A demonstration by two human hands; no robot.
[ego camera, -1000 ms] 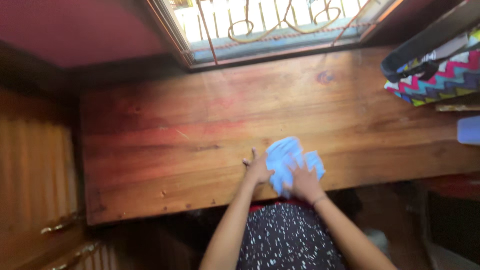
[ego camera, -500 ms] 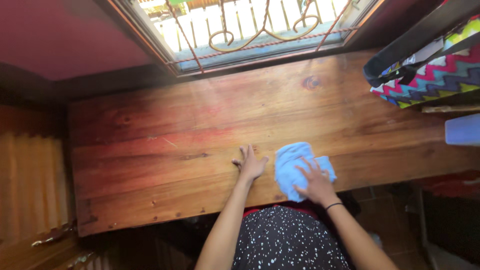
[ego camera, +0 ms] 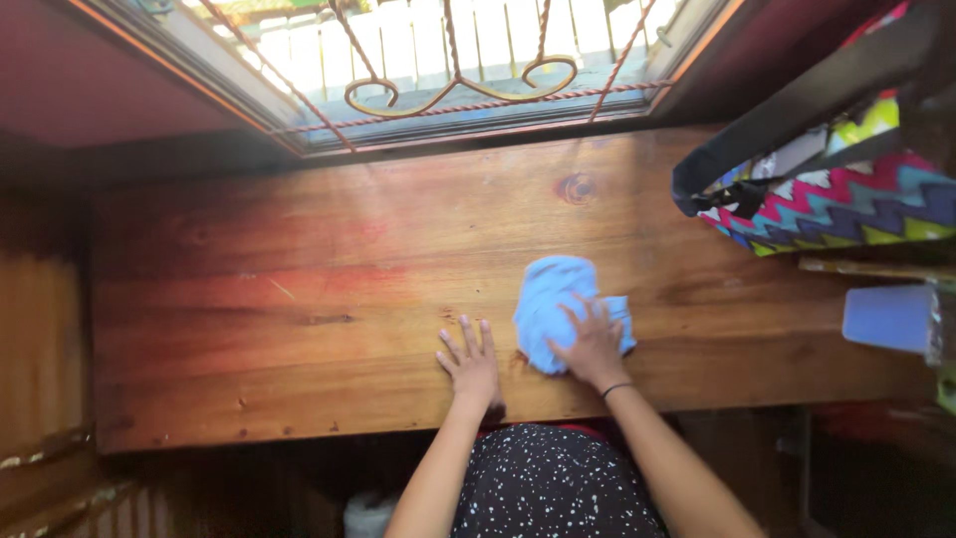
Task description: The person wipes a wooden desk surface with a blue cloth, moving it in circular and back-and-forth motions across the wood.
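Your right hand [ego camera: 594, 349] presses the blue cloth [ego camera: 558, 304] flat, fingers spread for contact. Left hand [ego camera: 470, 364], fingers splayed, rests on the tabletop [ego camera: 299, 299], likely for bracing.

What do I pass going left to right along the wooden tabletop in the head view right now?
left hand flat on the wooden tabletop → light blue cloth with the right hand pressed on it → zigzag-patterned bag → pale blue container at the right edge.
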